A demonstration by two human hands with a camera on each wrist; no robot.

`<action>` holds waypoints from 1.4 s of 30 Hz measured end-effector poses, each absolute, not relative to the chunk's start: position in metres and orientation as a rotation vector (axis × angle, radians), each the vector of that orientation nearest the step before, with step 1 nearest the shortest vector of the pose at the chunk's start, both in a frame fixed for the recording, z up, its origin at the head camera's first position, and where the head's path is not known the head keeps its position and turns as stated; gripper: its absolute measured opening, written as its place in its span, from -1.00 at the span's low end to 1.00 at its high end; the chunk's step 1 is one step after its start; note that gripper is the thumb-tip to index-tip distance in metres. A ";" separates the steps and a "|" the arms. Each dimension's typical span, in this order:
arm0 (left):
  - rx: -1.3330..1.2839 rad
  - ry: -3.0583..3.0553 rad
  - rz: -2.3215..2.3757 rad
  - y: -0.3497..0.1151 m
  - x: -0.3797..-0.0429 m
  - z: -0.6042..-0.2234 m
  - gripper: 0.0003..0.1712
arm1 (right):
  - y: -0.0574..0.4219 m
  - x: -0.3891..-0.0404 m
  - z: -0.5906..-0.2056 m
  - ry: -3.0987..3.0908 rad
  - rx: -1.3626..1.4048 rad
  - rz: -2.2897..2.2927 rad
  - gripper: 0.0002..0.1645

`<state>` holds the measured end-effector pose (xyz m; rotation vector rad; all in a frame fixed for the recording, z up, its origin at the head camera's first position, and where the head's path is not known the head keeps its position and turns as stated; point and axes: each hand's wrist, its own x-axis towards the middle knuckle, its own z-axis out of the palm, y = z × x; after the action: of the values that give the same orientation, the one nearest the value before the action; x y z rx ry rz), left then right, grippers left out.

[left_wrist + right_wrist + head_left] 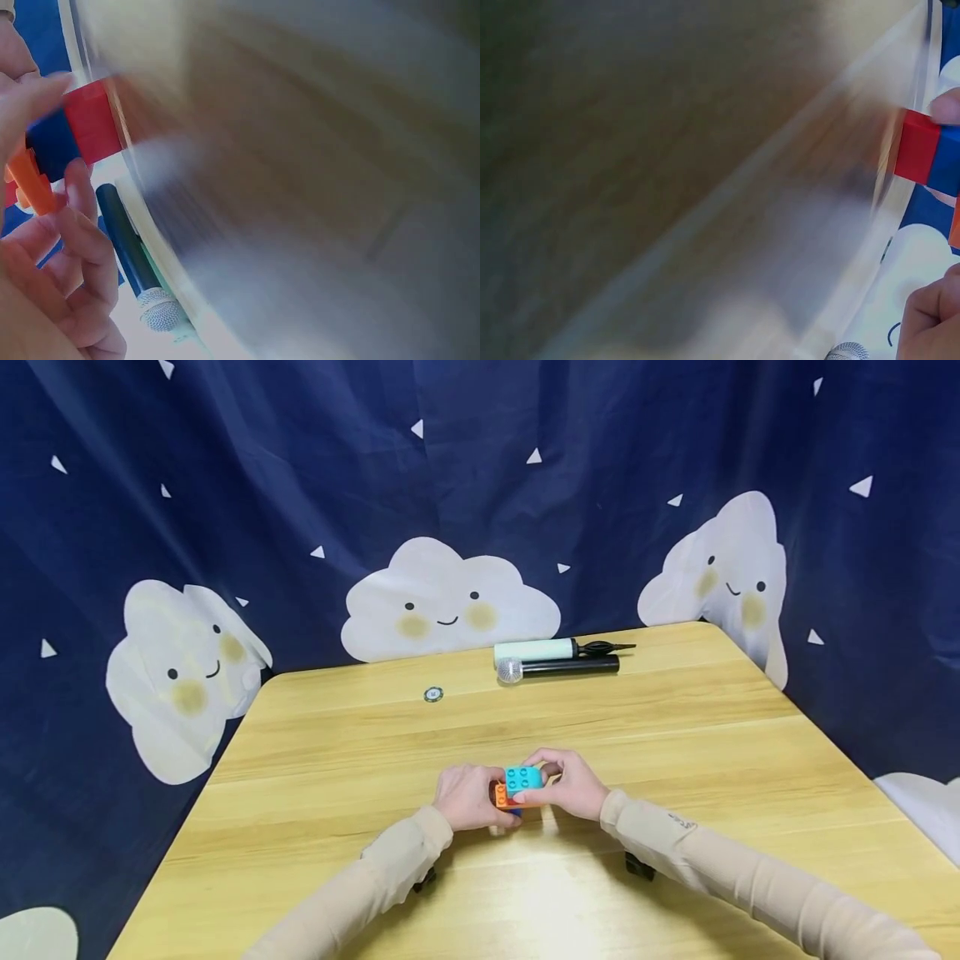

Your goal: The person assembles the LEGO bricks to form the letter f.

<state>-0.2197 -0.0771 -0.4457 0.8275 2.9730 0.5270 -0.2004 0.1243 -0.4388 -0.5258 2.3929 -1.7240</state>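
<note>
Both hands meet at a small stack of toy building bricks near the middle of the table. My left hand (468,797) grips the stack from its left side, fingers around the orange brick (501,797) and the blue brick (52,146). Thumb and fingers of my right hand (566,783) pinch the turquoise brick (525,779), which has studs on top and sits highest. A red brick (917,146) forms the lowest part, below the blue one. Another bit of red shows beside the orange in the left wrist view. Fingers hide much of the stack.
Toward the back of the wooden table (360,727) lie a black microphone (570,667) and a pale green hand pump (534,649) with a black nozzle. A round chip (433,694) lies left of them. A dark blue curtain (480,493) with clouds hangs behind.
</note>
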 end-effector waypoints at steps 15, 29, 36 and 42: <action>0.506 2.669 1.096 -0.081 -0.219 -0.451 -0.54 | 0.123 -0.200 -0.441 2.370 -0.514 -1.751 -0.57; 0.466 2.692 1.106 -0.079 -0.218 -0.447 -0.60 | 0.123 -0.200 -0.439 2.371 -0.501 -1.761 -0.57; 0.494 2.785 1.036 -0.078 -0.217 -0.444 -0.57 | 0.124 -0.200 -0.440 2.382 -0.500 -1.748 -0.57; 0.509 2.740 1.160 -0.081 -0.215 -0.442 -0.50 | 0.123 -0.200 -0.441 2.359 -0.520 -1.759 -0.57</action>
<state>-0.2154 -0.0809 -0.4423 0.5090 2.7405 1.1596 -0.2003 0.1233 -0.4408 -0.5199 2.3590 -1.7593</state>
